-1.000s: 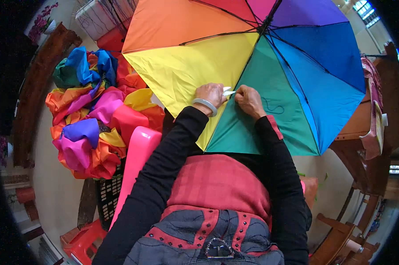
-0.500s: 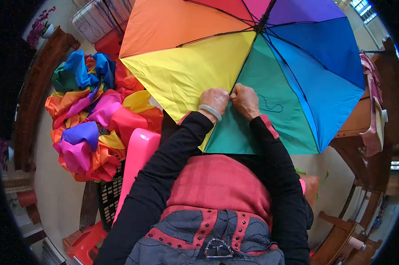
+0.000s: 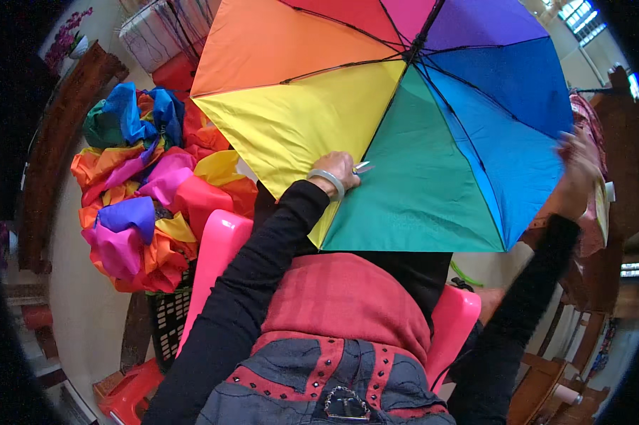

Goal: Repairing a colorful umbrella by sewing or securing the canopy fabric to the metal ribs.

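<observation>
An open umbrella with rainbow-coloured panels lies inside up before me, its black shaft and ribs showing. My left hand is closed near the seam of the yellow and green panels. Short, pointed metal blades of small snips stick out of it beside the rib; the rest of the tool is hidden in my fist. Far out to the right, beyond the blue panels, my right hand is raised beside a draped cloth. Motion smears its fingers, so whether it holds anything is unclear.
A heap of crumpled rainbow umbrella fabric rests on a black basket at the left. Pink chair arms flank my lap. Brown wooden furniture stands at the right, and a white box at the far left.
My right hand has left the rib beside my left hand and swung far right. The dark thread loop over the green panel is gone from there. The snips' blades now show at my left hand.
</observation>
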Tool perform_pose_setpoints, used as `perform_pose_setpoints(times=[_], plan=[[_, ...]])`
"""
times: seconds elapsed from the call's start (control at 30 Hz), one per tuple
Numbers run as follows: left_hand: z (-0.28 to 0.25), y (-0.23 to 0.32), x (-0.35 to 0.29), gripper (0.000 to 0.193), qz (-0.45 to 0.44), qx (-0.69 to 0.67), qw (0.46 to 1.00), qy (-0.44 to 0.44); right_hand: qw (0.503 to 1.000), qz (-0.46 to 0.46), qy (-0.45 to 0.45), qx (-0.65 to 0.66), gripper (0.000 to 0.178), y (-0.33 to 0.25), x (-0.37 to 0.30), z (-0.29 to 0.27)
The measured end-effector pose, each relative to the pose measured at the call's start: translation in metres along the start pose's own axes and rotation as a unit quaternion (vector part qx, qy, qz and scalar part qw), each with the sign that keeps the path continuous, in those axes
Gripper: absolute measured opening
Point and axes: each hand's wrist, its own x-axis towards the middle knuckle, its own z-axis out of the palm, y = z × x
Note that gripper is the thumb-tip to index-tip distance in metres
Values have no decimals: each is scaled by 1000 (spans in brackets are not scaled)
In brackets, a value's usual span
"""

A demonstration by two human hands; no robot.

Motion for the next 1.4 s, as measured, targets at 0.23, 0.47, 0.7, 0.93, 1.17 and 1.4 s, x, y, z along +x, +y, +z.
perform_pose_setpoints(times=[0.23,0.47,0.7,0.93,1.17,1.4], plan=[[-1,0,6,20,-30,32,999,7,863,-47,433,-257,20,-89,-9,-157],[-44,-14,26,19,16,125,992,-5,866,66,157,-470,19,-29,-59,-79],[-127,-60,52,20,-2,319,946,65,936,-135,26,-325,10,7,-124,27],[-94,-58,71,15,78,196,958,195,908,-151,-273,-279,6,-19,-137,86],[-4,53,51,31,96,11,993,63,917,-144,-283,-241,11,-22,-139,106],[24,29,54,21,58,132,977,157,919,-115,-303,-223,8,-8,-153,111]])
